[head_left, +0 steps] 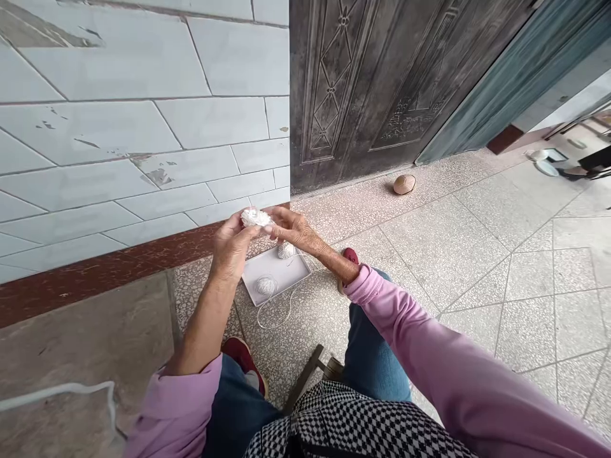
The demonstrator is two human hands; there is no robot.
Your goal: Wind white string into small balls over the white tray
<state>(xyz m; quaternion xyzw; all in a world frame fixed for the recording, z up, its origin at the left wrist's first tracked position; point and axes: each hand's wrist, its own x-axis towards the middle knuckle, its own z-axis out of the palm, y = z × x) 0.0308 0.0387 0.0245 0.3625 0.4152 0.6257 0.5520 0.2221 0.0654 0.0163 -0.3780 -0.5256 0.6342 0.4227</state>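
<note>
A small white ruffled piece, flower-like and seemingly crocheted [254, 217], is held up between both hands above the floor. My left hand [231, 240] grips it from the left, thumb on its near side. From the right, my right hand [292, 228] pinches its edge with thumb and fingers; whether a hook is in those fingers I cannot tell. Below them, a shallow white tray [286, 277] rests on the floor. In it lie one ball of white yarn [265, 285] and a second yarn ball [286, 250], partly behind my right hand. A loose strand [274, 327] loops over the tray's near edge.
A white tiled wall [143, 133] stands ahead and left, beside a dark carved door [363, 83]. A round tan object [405, 184] sits near the door's foot. A white hose or pipe [57, 390] runs at lower left. Speckled tiles [477, 286] cover the floor.
</note>
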